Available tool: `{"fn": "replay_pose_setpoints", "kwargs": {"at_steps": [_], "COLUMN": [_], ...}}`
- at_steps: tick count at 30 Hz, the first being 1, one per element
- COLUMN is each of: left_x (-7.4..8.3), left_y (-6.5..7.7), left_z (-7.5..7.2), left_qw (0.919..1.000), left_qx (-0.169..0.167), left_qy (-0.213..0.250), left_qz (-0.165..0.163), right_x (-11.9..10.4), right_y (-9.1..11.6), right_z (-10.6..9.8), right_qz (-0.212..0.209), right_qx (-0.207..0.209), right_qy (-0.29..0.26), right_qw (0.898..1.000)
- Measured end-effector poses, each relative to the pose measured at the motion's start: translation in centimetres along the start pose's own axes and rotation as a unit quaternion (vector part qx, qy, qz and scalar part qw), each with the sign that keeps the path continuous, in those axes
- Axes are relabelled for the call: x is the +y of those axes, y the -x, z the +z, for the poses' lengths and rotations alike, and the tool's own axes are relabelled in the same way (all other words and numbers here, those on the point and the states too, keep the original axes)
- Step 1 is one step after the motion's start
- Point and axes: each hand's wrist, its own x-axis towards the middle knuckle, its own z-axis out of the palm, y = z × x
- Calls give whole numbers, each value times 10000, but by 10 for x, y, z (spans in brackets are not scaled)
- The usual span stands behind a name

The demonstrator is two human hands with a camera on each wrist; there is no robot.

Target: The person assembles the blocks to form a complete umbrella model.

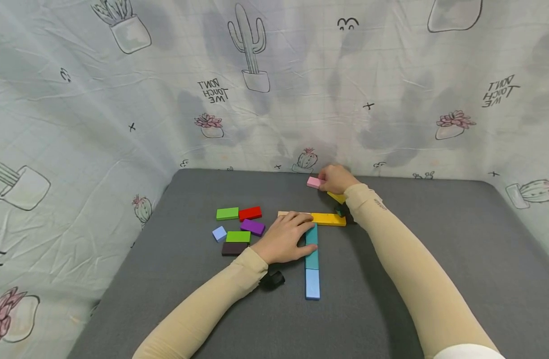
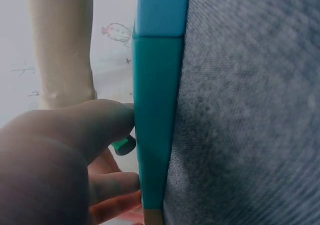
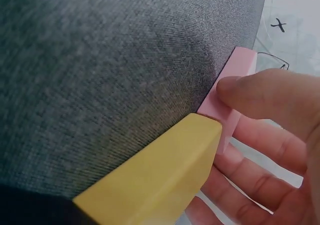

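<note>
My right hand (image 1: 338, 178) pinches a pink block (image 3: 241, 61) near the back edge of the table. The thumb lies on one face and the fingers reach round the other side. Right beside the pink block is a yellow block (image 3: 150, 172). My left hand (image 1: 283, 241) rests with spread fingers on a row of teal blocks (image 1: 311, 260), thumb and fingertips touching them. A light blue block (image 1: 312, 284) continues that row at its near end. An orange-yellow block (image 1: 329, 219) and a peach block (image 1: 281, 213), partly behind the left hand, lie crosswise at the far end.
Left of the left hand lie loose blocks: red (image 1: 250, 214), purple (image 1: 253, 227), dark brown (image 1: 234, 249), small light blue (image 1: 219, 234) and two green, one farther back (image 1: 227, 214). A printed cloth (image 1: 301, 109) hangs behind the grey table (image 1: 436, 239).
</note>
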Motion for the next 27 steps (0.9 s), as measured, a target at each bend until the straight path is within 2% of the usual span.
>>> {"fn": "replay_pose_setpoints", "kwargs": {"at_steps": [13, 21, 27], "left_x": [-1, -2, -2], "left_y": [-1, -1, -1], "left_z": [0, 1, 1], "left_qw": [10000, 10000, 10000], "left_qx": [-33, -33, -36], "left_qy": [23, 16, -8], "left_qz": [-30, -38, -36], "right_x": [8, 9, 10], "right_y": [5, 8, 7], "right_z": [0, -1, 0], "right_qz": [-165, 11, -28], "right_qx": [43, 144, 197], "right_qy": [-64, -106, -68], "right_qw": [9998, 9998, 9998]}}
